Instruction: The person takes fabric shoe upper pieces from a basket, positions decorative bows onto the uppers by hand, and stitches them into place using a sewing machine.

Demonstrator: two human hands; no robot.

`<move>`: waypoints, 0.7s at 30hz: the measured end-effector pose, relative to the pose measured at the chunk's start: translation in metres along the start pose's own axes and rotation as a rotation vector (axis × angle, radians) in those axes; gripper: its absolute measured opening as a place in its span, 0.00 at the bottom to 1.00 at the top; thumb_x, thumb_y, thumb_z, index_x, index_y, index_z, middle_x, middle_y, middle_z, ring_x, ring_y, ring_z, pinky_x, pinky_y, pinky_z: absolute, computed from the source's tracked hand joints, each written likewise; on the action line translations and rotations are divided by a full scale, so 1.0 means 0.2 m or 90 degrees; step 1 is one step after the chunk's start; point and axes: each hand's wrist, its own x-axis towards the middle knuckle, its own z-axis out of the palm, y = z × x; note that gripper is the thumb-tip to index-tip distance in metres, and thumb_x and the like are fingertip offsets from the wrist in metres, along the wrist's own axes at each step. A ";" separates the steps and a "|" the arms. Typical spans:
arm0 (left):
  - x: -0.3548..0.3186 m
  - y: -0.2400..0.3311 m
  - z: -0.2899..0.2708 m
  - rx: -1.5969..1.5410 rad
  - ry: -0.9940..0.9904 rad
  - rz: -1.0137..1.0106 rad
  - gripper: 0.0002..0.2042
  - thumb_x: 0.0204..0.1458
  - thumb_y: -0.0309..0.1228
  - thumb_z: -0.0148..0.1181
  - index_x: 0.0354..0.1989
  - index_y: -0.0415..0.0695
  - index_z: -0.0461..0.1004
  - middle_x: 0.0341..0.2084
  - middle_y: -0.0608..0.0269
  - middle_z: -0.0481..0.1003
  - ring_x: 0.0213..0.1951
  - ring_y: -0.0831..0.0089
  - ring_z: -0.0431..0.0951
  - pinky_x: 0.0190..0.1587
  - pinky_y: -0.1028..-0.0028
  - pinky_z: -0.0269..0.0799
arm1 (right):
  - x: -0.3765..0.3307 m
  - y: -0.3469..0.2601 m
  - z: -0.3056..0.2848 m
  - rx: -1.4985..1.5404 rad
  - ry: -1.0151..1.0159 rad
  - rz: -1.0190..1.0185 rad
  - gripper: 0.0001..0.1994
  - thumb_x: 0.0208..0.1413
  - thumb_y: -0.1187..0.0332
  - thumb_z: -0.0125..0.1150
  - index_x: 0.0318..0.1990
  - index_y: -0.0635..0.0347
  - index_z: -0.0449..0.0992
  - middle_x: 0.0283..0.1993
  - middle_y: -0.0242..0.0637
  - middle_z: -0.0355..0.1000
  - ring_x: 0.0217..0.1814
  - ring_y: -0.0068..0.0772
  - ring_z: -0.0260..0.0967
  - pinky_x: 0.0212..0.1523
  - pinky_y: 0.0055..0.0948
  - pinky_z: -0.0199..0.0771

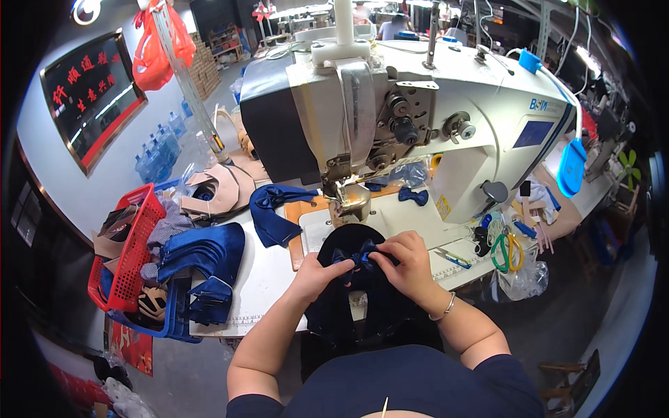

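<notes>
Both hands on dark navy fabric piece (348,279), just in front of sewing machine (390,118). Left hand (322,270) fingers pressed closed on the cloth. Right hand (408,261) fingertips pinching small blue bow (360,255).

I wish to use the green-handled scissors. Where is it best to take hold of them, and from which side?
Probably by the green and yellow handle loops of the scissors, coming from above on the person's right: they lie flat on the table edge, loops uppermost and uncovered, blades less clearly seen.
</notes>
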 end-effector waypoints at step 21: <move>0.00 -0.12 0.05 0.130 0.161 0.145 0.12 0.46 0.29 0.65 0.36 0.35 0.76 0.27 0.63 0.77 0.27 0.79 0.76 0.27 0.79 0.72 | -0.06 -0.09 0.13 0.046 0.008 -0.025 0.07 0.42 0.78 0.64 0.30 0.60 0.74 0.28 0.36 0.71 0.34 0.39 0.68 0.37 0.32 0.68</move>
